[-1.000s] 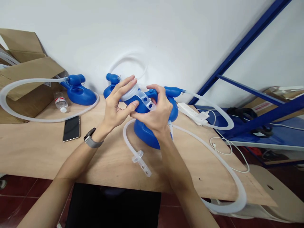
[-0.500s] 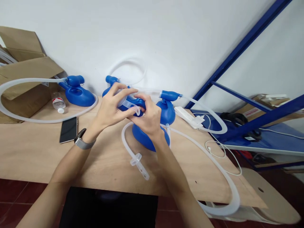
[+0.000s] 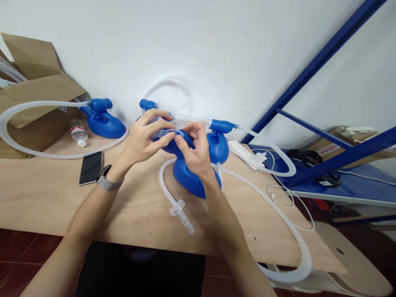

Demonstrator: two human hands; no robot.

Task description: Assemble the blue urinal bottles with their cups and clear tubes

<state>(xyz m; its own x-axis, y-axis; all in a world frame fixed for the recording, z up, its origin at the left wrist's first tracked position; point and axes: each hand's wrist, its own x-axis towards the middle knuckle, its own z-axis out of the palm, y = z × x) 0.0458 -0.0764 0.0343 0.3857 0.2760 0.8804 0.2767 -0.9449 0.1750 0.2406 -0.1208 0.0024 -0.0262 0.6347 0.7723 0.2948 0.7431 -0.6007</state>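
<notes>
My left hand is closed around a translucent plastic cap, mostly hidden by the fingers, with a flexible strap. The strap ends in a ring, which both thumbs press onto a blue plastic spout piece. My right hand closes round the other side of this blue piece, its thumb and fingers at the ring. Just below stands a blue urinal bottle; whether it joins the held piece I cannot tell. A translucent hose with a flanged, holed end lies in front.
Other blue urinal bottles with hoses stand along the wall. At left are a cardboard box, a water bottle and a phone. A power strip lies at right, beside a blue metal shelf.
The strap's ring, which stuck out toward me, now lies pressed against the blue piece. My right thumb has moved up onto it, and the left thumb has shifted up too.
</notes>
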